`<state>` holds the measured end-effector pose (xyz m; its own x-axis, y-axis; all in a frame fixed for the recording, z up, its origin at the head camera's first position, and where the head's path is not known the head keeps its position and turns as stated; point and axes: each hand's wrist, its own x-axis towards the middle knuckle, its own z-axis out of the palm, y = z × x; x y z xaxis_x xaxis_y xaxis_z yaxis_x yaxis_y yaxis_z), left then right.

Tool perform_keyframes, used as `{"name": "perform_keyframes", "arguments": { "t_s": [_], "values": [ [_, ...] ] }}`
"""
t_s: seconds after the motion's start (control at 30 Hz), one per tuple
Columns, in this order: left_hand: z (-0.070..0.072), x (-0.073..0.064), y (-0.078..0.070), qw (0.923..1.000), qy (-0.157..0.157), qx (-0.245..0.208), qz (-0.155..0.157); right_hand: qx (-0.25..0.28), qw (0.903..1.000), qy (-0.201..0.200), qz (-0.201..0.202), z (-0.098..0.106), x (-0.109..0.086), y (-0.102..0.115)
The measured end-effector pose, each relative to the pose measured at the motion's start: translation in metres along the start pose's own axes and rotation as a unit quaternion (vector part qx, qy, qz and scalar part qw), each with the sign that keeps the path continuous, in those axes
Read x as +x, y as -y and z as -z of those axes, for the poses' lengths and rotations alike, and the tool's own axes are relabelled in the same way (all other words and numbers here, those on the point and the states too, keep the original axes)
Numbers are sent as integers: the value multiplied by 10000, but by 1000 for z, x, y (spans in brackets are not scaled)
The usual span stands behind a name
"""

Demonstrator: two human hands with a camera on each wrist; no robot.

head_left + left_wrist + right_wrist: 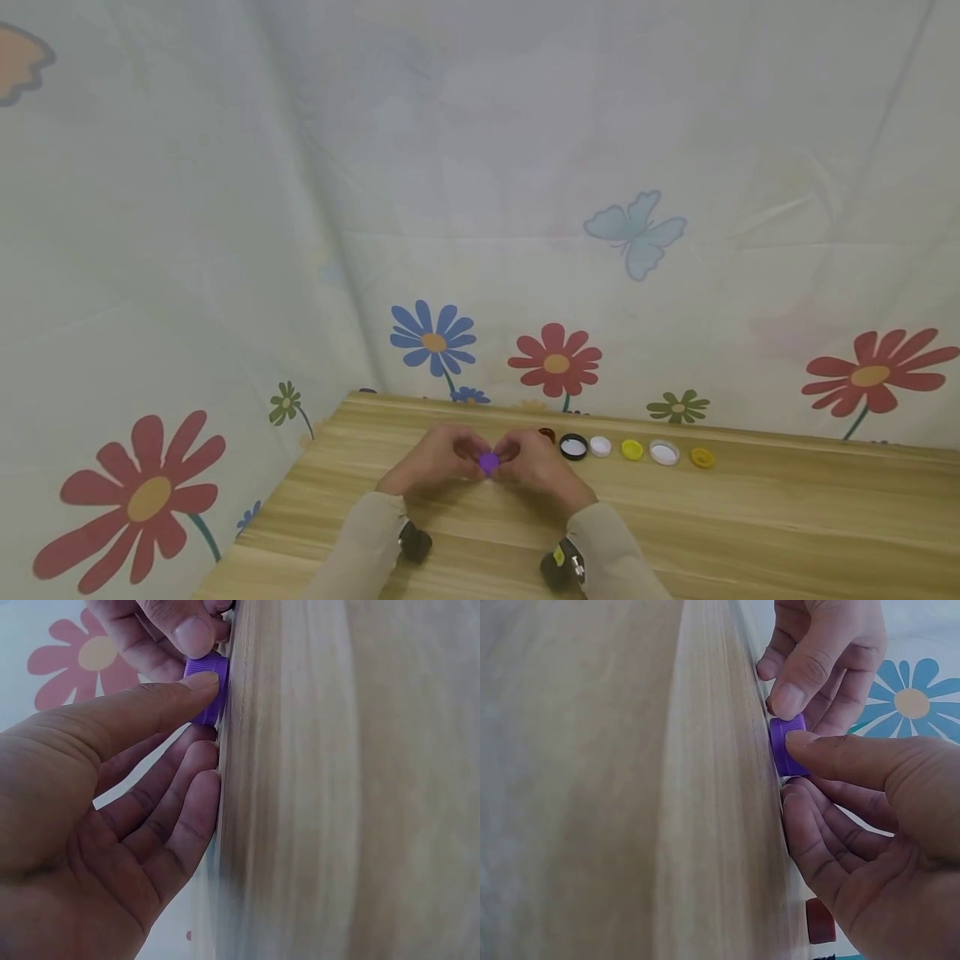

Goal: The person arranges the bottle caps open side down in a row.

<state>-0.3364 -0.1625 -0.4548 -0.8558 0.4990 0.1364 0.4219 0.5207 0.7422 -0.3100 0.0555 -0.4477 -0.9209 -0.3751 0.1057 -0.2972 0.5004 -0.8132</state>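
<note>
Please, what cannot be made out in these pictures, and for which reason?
Left wrist view: part of the purple bottle cap, hidden by the left hand.
Head view: part of the reddish-brown cap, hidden by the right hand.
Right wrist view: most of the black-rimmed cap, cut off by the bottom edge.
Head view: any lettering on the bright yellow cap, too small.

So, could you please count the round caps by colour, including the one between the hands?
Purple cap: 1
Reddish-brown cap: 1
Black-rimmed cap: 1
Small white cap and wider whitish cap: 2
Bright yellow cap and darker yellow cap: 2
Total in view: 7
</note>
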Motion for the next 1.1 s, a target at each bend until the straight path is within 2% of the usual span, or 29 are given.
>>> {"name": "perform_keyframes", "arguments": {
  "t_s": [0.3,0.7,0.87,1.1],
  "values": [
    [0,-1,-1,9999,-10,73,116,-24,9999,-12,146,0,1,-3],
    [4,-6,-10,9995,32,-47,314,-47,10000,-8,-25,2,2,-3],
    [3,-1,-9,9993,-176,-122,304,8,9999,-99,18,5,2,-5],
    [-3,10,-13,9980,-523,-114,343,142,9988,-477,-5,13,3,-8]
  ]
}}
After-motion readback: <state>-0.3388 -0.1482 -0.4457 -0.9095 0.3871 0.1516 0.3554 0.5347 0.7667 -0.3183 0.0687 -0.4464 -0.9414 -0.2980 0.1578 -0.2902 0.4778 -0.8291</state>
